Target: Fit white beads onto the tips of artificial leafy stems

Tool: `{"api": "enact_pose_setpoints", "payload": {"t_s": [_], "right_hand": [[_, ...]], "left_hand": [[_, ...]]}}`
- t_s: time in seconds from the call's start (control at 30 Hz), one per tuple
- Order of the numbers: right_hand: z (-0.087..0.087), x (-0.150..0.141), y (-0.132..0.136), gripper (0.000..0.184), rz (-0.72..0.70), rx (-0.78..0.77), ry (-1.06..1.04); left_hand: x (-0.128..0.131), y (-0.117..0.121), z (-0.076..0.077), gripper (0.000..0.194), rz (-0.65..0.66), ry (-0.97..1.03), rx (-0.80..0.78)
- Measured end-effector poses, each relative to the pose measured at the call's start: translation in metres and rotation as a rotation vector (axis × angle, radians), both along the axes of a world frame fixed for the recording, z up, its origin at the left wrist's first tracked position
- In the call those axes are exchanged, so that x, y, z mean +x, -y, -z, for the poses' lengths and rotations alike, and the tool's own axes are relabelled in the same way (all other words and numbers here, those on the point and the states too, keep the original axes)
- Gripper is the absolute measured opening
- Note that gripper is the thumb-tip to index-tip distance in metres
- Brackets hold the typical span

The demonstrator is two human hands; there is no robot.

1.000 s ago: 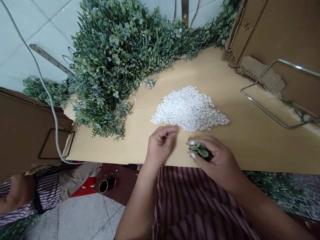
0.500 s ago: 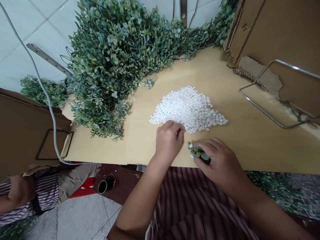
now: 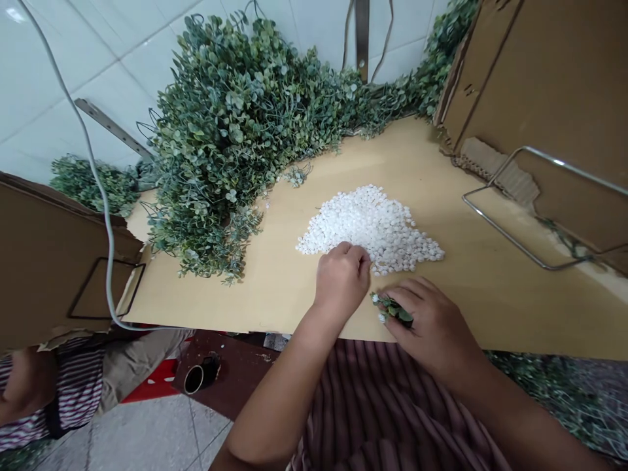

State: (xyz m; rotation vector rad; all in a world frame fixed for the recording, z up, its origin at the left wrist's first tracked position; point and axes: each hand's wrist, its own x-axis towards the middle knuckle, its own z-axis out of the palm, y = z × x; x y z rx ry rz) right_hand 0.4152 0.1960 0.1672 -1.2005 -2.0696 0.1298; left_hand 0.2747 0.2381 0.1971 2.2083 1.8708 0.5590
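Observation:
My left hand (image 3: pixel 342 273) rests at the near edge of a heap of small white beads (image 3: pixel 367 219), its fingers pinched together. Whatever lies between those fingertips is hidden from me. A little to the right, my right hand (image 3: pixel 429 317) is closed around a sprig of artificial leaves (image 3: pixel 396 309). White beads sit on the sprig's tips, which point left toward my other hand. Both hands are low over the tan tabletop (image 3: pixel 275 301), close to its front edge.
A large mound of artificial greenery (image 3: pixel 220 144) covers the back left, with a loose sprig (image 3: pixel 297 174) beside it. Cardboard (image 3: pixel 549 85) with a metal wire frame (image 3: pixel 510 230) stands at right. A white cable (image 3: pixel 105 216) hangs at left. Below are a dark mug (image 3: pixel 201 376) and another person's arm (image 3: pixel 29 383).
The view has tilted, so the table sits lower in the picture. My left hand has moved slightly right along the beads. My right hand keeps its hold on the sprig.

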Motion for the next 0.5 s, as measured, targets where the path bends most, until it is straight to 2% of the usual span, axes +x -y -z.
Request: {"api": "enact_pose_setpoints", "payload": {"t_s": [0.17, 0.27, 0.5], "right_hand": [[-0.007, 0.012, -0.030, 0.006, -0.090, -0.231, 0.007], [-0.014, 0.013, -0.050, 0.008, -0.061, -0.326, 0.012], [-0.018, -0.003, -0.080, 0.015, -0.029, -0.362, -0.094]], "left_hand": [[-0.006, -0.010, -0.001, 0.011, 0.010, 0.058, -0.020], [-0.010, -0.020, -0.002, 0.013, -0.009, 0.071, -0.033], [-0.014, -0.044, -0.005, 0.018, -0.030, 0.112, -0.057]]}}
